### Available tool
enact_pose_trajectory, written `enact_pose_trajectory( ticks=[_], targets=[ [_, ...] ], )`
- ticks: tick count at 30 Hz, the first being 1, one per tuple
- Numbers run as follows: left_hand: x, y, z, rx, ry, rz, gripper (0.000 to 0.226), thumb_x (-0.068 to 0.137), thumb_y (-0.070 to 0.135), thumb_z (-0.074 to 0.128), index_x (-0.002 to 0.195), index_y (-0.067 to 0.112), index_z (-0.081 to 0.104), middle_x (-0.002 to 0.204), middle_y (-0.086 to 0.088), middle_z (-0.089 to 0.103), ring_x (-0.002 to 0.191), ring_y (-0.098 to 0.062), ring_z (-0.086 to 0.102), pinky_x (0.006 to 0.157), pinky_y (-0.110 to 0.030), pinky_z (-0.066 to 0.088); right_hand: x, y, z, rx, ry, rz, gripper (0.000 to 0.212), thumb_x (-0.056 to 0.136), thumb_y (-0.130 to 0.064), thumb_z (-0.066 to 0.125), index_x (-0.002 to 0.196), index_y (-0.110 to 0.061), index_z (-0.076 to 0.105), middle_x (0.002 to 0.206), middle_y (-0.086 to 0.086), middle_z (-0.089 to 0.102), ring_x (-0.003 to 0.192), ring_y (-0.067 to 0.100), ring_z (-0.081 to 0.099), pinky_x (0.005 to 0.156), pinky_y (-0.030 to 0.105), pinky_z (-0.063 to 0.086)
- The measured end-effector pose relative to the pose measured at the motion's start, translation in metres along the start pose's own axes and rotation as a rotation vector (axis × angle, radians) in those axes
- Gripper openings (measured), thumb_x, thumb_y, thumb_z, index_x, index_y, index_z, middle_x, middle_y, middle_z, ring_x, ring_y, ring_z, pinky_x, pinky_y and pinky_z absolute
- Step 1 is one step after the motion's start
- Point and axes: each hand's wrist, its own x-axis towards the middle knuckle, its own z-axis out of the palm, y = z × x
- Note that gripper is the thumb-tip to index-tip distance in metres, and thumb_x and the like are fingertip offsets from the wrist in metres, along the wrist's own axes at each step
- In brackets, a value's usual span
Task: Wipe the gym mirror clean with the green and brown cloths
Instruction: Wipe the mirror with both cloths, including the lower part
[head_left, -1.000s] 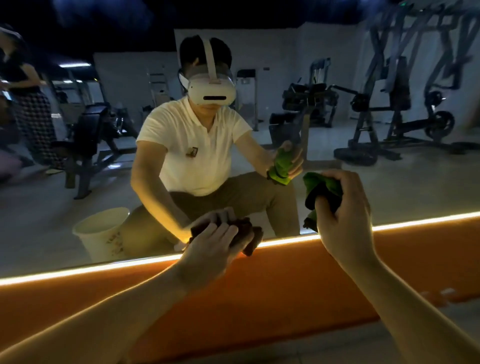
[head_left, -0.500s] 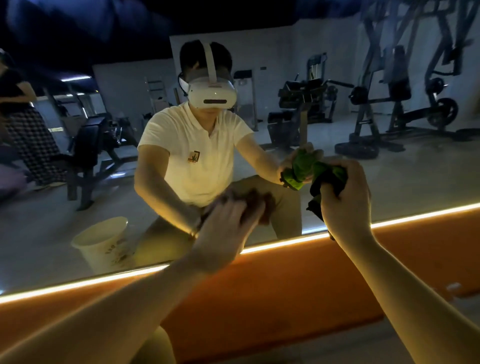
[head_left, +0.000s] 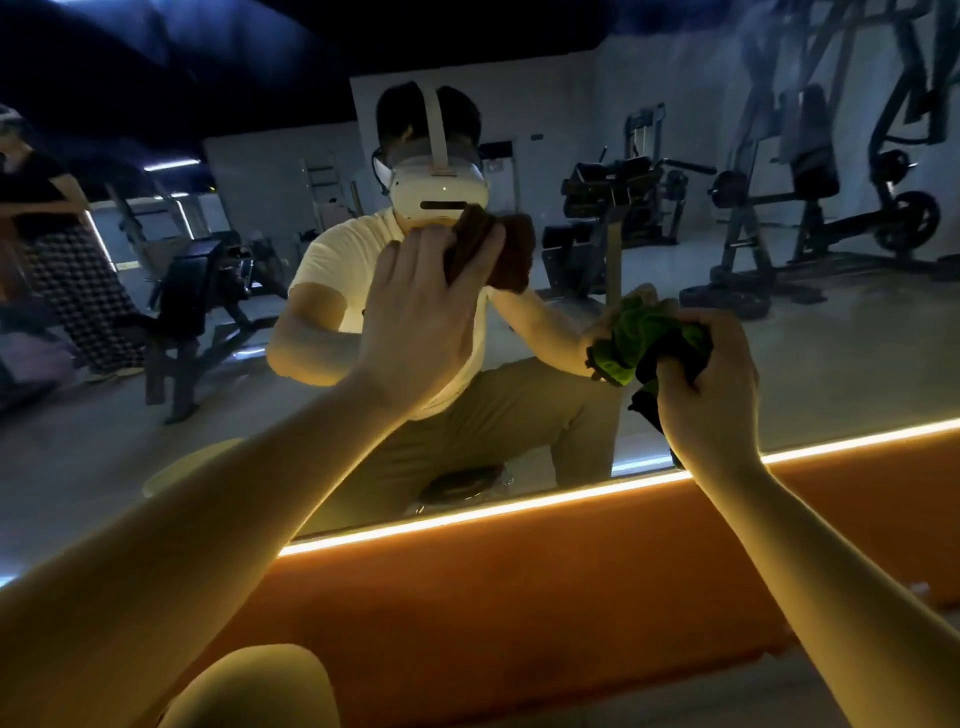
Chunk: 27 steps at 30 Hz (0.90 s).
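Cloth (head_left: 466, 244), brown, upright on mirror (head_left: 789, 364)

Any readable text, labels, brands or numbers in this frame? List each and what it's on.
None legible.
Wall plate, reflected: too small to read.
Headset, reflected: no lettering shows.
Brown cloth: no tag or print shows.
Green cloth: no tag or print shows.
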Motion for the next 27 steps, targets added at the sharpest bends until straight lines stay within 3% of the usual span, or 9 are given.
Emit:
enact_pose_trajectory(
  ticks=[2, 5, 10, 15, 17, 19, 22, 25, 27],
  targets=[
    [0.000, 0.010, 0.010, -0.022, 0.017, -0.044, 0.048, 0.098, 0.015, 0.062, 0.144, 0.011, 0.051, 0.125, -0.019, 0.046, 0.110, -0.034, 0.048, 0.087, -0.043, 0.042, 0.006, 0.009, -0.004, 0.027, 0.021, 0.008, 0.032, 0.087, 0.010, 0.053, 0.115, -0.005, 0.056, 0.103, 0.010, 0.061, 0.095, 0.023, 0.062, 0.076, 0.031, 0.055],
    [-0.040, 0.041, 0.022, -0.075, -0.116, 0.075, 0.059, 0.092, 0.018, 0.066, 0.147, 0.011, 0.044, 0.126, -0.018, 0.040, 0.114, -0.037, 0.049, 0.097, -0.049, 0.044, 0.014, 0.023, -0.008, 0.036, 0.027, 0.021, 0.030, 0.087, 0.003, 0.051, 0.115, -0.007, 0.054, 0.102, 0.012, 0.062, 0.093, 0.026, 0.062, 0.074, 0.039, 0.057],
    [-0.126, 0.087, 0.028, -0.026, -0.390, 0.271, 0.073, 0.083, 0.026, 0.063, 0.151, 0.012, 0.039, 0.117, -0.011, 0.046, 0.099, -0.028, 0.052, 0.090, -0.042, 0.043, 0.019, 0.035, -0.016, 0.017, 0.001, 0.038, 0.033, 0.087, -0.003, 0.052, 0.119, -0.008, 0.054, 0.109, 0.013, 0.061, 0.099, 0.025, 0.061, 0.078, 0.031, 0.054],
    [-0.164, 0.107, 0.023, -0.048, -0.520, 0.286, 0.060, 0.093, 0.022, 0.056, 0.152, 0.018, 0.042, 0.113, -0.007, 0.060, 0.096, -0.022, 0.056, 0.083, -0.038, 0.049, 0.021, 0.040, -0.028, 0.025, -0.035, 0.010, 0.035, 0.087, -0.006, 0.052, 0.122, -0.008, 0.053, 0.114, 0.014, 0.061, 0.106, 0.025, 0.062, 0.082, 0.033, 0.056],
    [-0.138, 0.096, 0.018, -0.032, -0.472, 0.315, 0.068, 0.085, 0.024, 0.074, 0.149, 0.018, 0.049, 0.114, -0.007, 0.054, 0.099, -0.023, 0.051, 0.088, -0.041, 0.045, 0.023, 0.043, -0.035, 0.018, -0.029, 0.001, 0.034, 0.088, -0.003, 0.052, 0.122, -0.007, 0.053, 0.114, 0.013, 0.060, 0.105, 0.025, 0.061, 0.082, 0.031, 0.055],
    [-0.089, 0.079, 0.011, -0.055, -0.282, 0.184, 0.072, 0.080, 0.018, 0.082, 0.145, 0.015, 0.052, 0.114, -0.011, 0.045, 0.102, -0.028, 0.046, 0.092, -0.044, 0.038, 0.026, 0.047, -0.041, 0.007, -0.002, -0.002, 0.034, 0.089, 0.003, 0.053, 0.122, -0.004, 0.052, 0.115, 0.014, 0.059, 0.106, 0.024, 0.060, 0.083, 0.027, 0.053],
    [-0.004, 0.052, 0.012, 0.018, -0.045, -0.019, 0.054, 0.092, 0.015, 0.067, 0.144, 0.010, 0.053, 0.125, -0.020, 0.047, 0.110, -0.033, 0.044, 0.094, -0.043, 0.035, 0.027, 0.057, -0.048, 0.002, 0.029, 0.018, 0.032, 0.091, 0.005, 0.050, 0.122, -0.003, 0.050, 0.115, 0.016, 0.057, 0.103, 0.022, 0.058, 0.081, 0.025, 0.051],
    [0.038, 0.052, 0.023, 0.011, 0.040, -0.103, 0.047, 0.097, 0.014, 0.064, 0.143, 0.008, 0.053, 0.123, -0.022, 0.052, 0.109, -0.032, 0.046, 0.091, -0.039, 0.036, 0.026, 0.070, -0.053, 0.010, 0.028, 0.046, 0.031, 0.093, 0.003, 0.050, 0.124, -0.004, 0.049, 0.116, 0.016, 0.056, 0.102, 0.023, 0.059, 0.080, 0.028, 0.053],
    [0.024, 0.075, 0.038, -0.048, -0.005, -0.094, 0.051, 0.095, 0.013, 0.065, 0.144, 0.008, 0.049, 0.126, -0.024, 0.051, 0.112, -0.033, 0.047, 0.095, -0.042, 0.040, 0.025, 0.076, -0.055, 0.008, 0.031, 0.045, 0.030, 0.094, 0.002, 0.050, 0.124, -0.005, 0.049, 0.115, 0.014, 0.057, 0.102, 0.022, 0.060, 0.079, 0.029, 0.054]
  ],
)
